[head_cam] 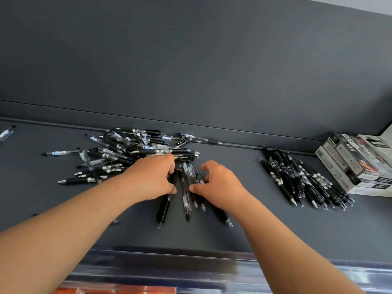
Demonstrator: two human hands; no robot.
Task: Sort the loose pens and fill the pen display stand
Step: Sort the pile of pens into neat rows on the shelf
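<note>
Black pens (186, 177) lie between left hand (151, 177) and right hand (218, 183) (boxes (350, 164) illegible).

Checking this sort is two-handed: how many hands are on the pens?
2, both on the bunch of pens mid-shelf: left hand at its left side, right hand at its right. No others show.

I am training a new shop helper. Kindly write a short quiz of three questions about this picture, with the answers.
1. True or false: the stacked boxes stand at the far left.
2. The aligned pens lie: A) beside the boxes; B) on top of the boxes; C) at the far left.
3. The left hand and the right hand both grip the small pen bundle. Which hand is nearer the tangled pile?
Key: 1 false; 2 A; 3 left.
</note>
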